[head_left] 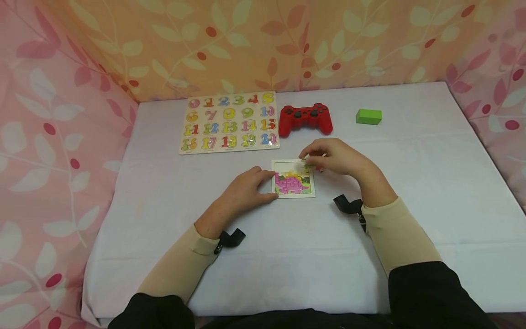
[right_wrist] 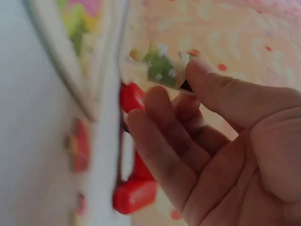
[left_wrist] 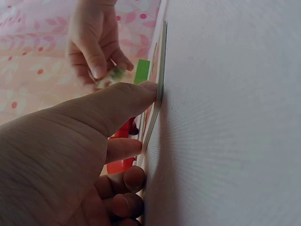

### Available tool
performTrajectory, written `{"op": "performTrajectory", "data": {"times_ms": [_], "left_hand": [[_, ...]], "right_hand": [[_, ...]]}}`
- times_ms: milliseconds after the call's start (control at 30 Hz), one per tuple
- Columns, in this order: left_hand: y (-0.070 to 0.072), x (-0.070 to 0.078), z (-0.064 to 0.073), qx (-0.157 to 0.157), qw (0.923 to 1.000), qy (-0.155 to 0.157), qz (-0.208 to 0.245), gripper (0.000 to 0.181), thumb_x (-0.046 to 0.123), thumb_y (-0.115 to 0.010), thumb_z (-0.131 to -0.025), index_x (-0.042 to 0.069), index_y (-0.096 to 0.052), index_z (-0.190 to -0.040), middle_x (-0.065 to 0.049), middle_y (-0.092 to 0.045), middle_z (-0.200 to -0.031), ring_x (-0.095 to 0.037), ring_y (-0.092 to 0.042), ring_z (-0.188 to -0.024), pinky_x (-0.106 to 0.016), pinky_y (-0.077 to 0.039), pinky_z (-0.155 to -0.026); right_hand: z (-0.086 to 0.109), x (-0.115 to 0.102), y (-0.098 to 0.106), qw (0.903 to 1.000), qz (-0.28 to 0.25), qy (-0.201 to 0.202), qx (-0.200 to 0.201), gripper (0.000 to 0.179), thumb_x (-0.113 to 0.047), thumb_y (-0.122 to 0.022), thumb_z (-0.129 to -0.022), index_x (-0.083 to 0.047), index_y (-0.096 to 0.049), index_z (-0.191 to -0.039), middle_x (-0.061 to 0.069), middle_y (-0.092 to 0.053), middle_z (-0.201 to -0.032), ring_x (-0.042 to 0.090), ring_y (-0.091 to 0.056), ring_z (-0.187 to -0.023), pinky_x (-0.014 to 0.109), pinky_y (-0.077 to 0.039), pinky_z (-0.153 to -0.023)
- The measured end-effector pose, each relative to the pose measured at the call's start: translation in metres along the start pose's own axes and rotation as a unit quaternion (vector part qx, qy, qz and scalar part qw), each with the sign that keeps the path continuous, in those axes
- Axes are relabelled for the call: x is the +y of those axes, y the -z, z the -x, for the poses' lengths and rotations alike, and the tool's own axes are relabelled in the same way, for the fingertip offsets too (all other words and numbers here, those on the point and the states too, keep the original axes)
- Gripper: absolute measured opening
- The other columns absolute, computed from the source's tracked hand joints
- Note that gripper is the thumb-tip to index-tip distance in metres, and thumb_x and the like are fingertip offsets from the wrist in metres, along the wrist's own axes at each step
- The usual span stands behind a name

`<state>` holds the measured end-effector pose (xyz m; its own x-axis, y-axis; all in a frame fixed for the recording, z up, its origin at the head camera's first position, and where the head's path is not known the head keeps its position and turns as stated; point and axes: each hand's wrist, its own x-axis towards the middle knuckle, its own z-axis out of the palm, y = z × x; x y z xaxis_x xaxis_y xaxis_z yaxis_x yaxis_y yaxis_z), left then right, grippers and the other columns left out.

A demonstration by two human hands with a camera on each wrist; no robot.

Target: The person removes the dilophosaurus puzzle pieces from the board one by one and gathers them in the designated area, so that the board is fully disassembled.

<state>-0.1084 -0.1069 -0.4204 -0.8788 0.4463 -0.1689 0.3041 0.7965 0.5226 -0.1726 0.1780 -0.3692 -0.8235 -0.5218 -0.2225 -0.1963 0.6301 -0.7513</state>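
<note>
The left hand (head_left: 246, 187) is resting at the left side of the puzzle frame (head_left: 283, 166). Its thumb is extending to the near left corner and its index finger is touching the left edge; the remaining fingers are bending loosely beside the frame without gripping it. The right hand (head_left: 339, 160) is pinching a puzzle piece (right_wrist: 161, 69) between thumb and fingers. This piece is showing a green area with small white marks, and it is hovering over the far right corner of the frame, apart from the recess.

The puzzle frame is lying flat on the white-covered desk (head_left: 263, 274), between the two hands. Joined pieces (head_left: 291, 185) are filling the near portion of the recess and forming a pink dinosaur; the far portion is exposing its pale base. A red loose piece (right_wrist: 81, 146) is lying on the desk beside the frame, in blur.

A number board (head_left: 238, 114) is occupying the far left area of the desk, displaying coloured numerals. A red game controller (head_left: 305, 119) is sitting just beside its right edge, beyond the frame. A green block (head_left: 369, 117) is standing farther right, well apart from the controller. Patterned curtains (head_left: 246, 45) are enclosing the far side.
</note>
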Motion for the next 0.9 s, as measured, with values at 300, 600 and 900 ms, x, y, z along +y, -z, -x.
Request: {"op": "performTrajectory", "data": {"times_ms": [300,600,900], "left_hand": [[0.000,0.001,0.001,0.000,1.0000,0.001,-0.001,0.068,0.043,-0.080,-0.088,0.017,-0.059,-0.146,0.002,-0.059,-0.108,-0.015,-0.053,-0.093,-0.031,-0.047,-0.076],[0.000,0.002,0.001,0.001,1.0000,0.001,-0.004,0.068,0.043,-0.080,-0.088,0.017,-0.058,-0.146,0.002,-0.060,-0.111,-0.015,-0.053,-0.094,-0.031,-0.048,-0.078],[0.000,0.001,0.001,0.004,1.0000,-0.001,-0.005,0.067,0.042,-0.080,-0.088,0.017,-0.059,-0.146,0.002,-0.057,-0.101,-0.015,-0.052,-0.089,-0.031,-0.046,-0.072]], "right_hand": [[0.022,0.001,0.034,0.9980,-0.047,-0.038,0.020,0.030,-0.018,-0.063,-0.104,-0.006,-0.067,-0.131,0.011,-0.062,-0.114,0.035,-0.070,-0.089,0.043,-0.055,-0.082],[0.034,0.022,0.055,0.9927,-0.075,-0.086,0.039,0.036,-0.007,-0.067,-0.098,-0.001,-0.063,-0.133,0.014,-0.057,-0.115,0.026,-0.073,-0.088,0.029,-0.057,-0.079],[0.040,0.051,0.067,0.9888,-0.047,-0.133,0.049,0.034,-0.017,-0.076,-0.094,-0.002,-0.068,-0.124,0.012,-0.068,-0.114,0.022,-0.073,-0.090,0.021,-0.050,-0.080]]}}
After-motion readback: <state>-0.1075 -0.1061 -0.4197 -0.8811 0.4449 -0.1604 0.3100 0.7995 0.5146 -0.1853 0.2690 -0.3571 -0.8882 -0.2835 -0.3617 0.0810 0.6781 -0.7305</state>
